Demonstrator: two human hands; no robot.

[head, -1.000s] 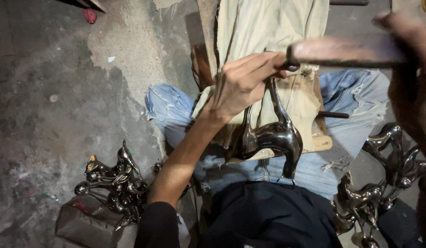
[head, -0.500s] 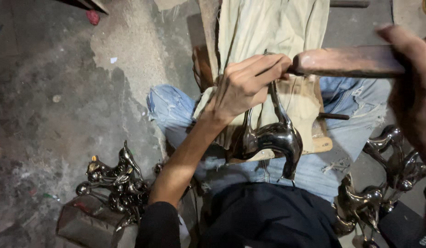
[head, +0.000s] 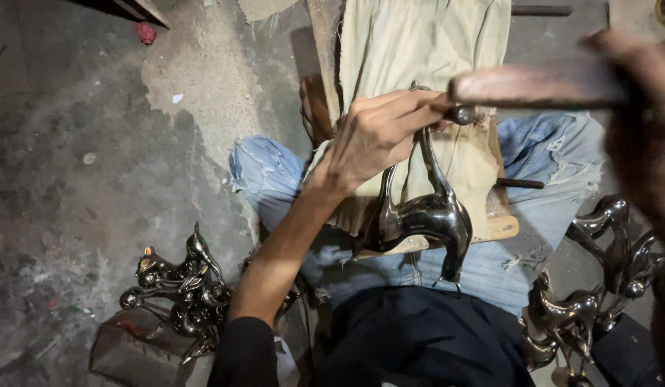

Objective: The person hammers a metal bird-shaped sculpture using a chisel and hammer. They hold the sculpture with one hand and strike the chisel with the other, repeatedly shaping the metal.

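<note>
One camera only — worn on the head, it looks steeply down over the person's own lap to the concrete floor (head: pixel 96 143). It sits close: the left hand (head: pixel 375 136) fills the middle of the frame, and the right hand (head: pixel 640 122) comes so near the lens at the right edge that it blurs. No second view shares the scene.

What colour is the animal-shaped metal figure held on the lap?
The animal-shaped metal figure is shiny dark silver-grey, clearest in the head view.
</note>
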